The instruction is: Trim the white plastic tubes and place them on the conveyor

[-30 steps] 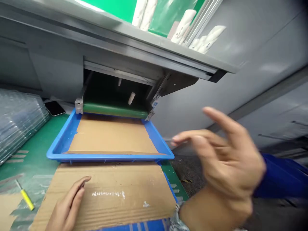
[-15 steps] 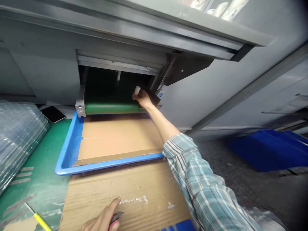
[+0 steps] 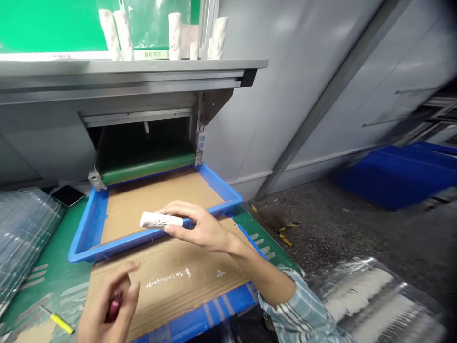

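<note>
Grey metal machine housing (image 3: 43, 143) stood behind green counter (image 3: 46, 290). Bright blue plastic tray (image 3: 85, 238), lined with brown cardboard, sat against green belt roller (image 3: 146, 170), corrugated cardboard sheet (image 3: 167, 281) in front. Hands well apart: right hand (image 3: 203, 228) pinched white printed tube (image 3: 160, 220) over tray; left hand (image 3: 107, 305) curled round small dark-red object (image 3: 114, 307), too blurred to name.

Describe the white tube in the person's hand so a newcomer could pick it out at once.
Under a grey metal shelf, a blue plastic tray lined with cardboard sits on a green work surface. Over the tray's near rim, the right hand holds a white tube marked with dark script, the only one in hand; the others stand upright above the shelf.
</note>
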The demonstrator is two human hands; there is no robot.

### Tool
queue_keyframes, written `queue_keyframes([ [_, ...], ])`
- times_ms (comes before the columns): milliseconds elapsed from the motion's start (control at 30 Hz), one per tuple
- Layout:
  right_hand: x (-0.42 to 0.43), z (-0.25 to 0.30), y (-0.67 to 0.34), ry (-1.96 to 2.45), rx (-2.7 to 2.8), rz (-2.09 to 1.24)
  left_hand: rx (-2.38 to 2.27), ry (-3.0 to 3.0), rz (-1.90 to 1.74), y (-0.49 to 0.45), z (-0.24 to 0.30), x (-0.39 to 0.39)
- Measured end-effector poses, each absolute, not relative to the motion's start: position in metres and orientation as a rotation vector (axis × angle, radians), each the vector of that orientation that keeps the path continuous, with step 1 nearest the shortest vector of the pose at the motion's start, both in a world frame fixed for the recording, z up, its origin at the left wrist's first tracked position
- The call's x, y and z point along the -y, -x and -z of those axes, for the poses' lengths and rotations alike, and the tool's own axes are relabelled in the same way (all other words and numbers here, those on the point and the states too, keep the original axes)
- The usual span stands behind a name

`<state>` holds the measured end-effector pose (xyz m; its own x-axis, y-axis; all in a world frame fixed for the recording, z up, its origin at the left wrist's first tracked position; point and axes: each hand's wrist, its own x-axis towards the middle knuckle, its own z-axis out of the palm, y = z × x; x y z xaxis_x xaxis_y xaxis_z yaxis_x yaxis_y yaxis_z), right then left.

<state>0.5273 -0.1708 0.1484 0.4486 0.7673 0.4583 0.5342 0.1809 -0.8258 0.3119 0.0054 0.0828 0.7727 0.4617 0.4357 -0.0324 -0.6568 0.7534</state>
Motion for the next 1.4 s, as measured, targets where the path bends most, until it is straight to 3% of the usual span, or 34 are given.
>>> queue_keyframes([
  [200, 0.173, -0.123, -0.524, 1.354, 0.971, -0.43, -0.138, -2.156, -0.604, -0.382, -0.124, -0.016],
  [500, 0.175, -0.097, -0.523, 1.171, 0.784, -0.479, -0.137, -2.027, -0.857, -0.401, -0.101, -0.004],
  [833, 0.173, -0.082, -0.515, 1.232, 0.792, -0.407, -0.117, -2.047, -0.704, -0.386, -0.061, -0.019],
  [1400, 0.173, -0.075, -0.515, 1.29, 0.782, -0.356, -0.091, -2.006, -0.706, -0.39, -0.067, -0.014],
])
